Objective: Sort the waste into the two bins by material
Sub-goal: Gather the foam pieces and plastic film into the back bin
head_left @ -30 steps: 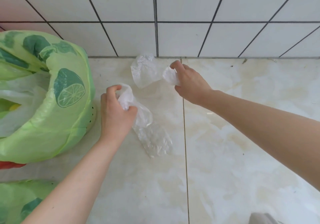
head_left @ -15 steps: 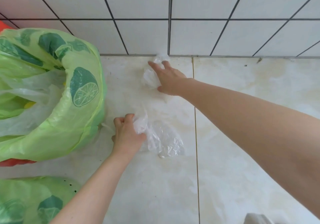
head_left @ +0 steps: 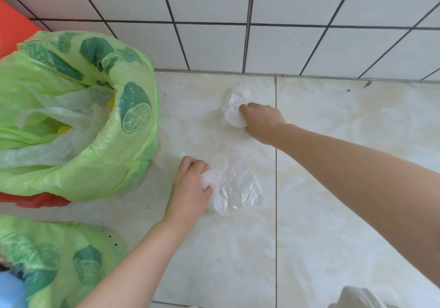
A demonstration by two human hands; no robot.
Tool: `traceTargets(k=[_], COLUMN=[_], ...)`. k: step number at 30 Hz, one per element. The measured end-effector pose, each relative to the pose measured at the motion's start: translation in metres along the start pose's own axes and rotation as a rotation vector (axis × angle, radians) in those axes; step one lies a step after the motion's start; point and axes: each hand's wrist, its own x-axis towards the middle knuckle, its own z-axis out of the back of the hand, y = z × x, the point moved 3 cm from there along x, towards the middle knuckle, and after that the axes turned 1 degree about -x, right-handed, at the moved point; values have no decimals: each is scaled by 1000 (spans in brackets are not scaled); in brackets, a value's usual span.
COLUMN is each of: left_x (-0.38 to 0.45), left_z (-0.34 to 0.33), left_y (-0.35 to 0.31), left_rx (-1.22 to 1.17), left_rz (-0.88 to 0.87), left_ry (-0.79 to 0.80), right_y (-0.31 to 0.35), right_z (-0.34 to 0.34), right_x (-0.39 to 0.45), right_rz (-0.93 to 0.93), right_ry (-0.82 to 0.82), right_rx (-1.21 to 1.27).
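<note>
Underfoot, the floor (head_left: 333,188) is pale, glossy tile with cream and yellowish marbling, split by a dark grout line running from twelve to six o'clock just right of centre. At twelve o'clock it meets a wall (head_left: 285,3) of white square tiles with dark grout, and a few dark specks sit along that joint toward one o'clock.

At nine o'clock stands a bin lined with a green lime-print bag (head_left: 133,122), its mouth open and holding clear plastic film and something yellow; an orange-red surface (head_left: 12,29) shows behind it at ten o'clock and under it. A second lime-print bin bag (head_left: 71,260) sits at seven o'clock with a blue item at its edge. A pale grey-white object (head_left: 357,298) peeks in at five o'clock.

Near the centre, the left hand (head_left: 190,188) has its fingers curled around the bunched end of a clear plastic bag (head_left: 238,188), the rest of which lies flat on the floor to its right. Toward twelve o'clock, close to the wall, the right hand (head_left: 262,122) clutches a crumpled white plastic bag (head_left: 234,112) against the floor.
</note>
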Motion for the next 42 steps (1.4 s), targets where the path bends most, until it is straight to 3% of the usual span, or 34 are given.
traceTargets(k=[4, 8, 12, 16, 26, 30, 36, 42], left_x=[-16, -29, -35, -39, -35, -36, -42, -54], left_z=[11, 23, 26, 21, 11, 7, 4, 19], left_y=[-6, 11, 35, 50, 47, 44, 41, 21], left_rx=[22, 80, 67, 144, 308, 268, 161, 16], left_rz=[-4, 230, 489, 494, 391, 332, 302, 260], left_ry=[-120, -226, -208, -127, 2, 14, 33, -23], right_y=[-9, 13, 45, 57, 78, 85, 76, 68], right_z=[10, 26, 5, -27, -44, -44, -54, -18], right_x=[-18, -56, -98, -121, -134, -129, -125, -137], right_rz=[-44, -90, 7, 131, 106, 121, 149, 102], right_ry=[20, -70, 72, 160, 204, 124, 150, 74], right_rx=[97, 348, 138, -79, -78, -110, -175, 70])
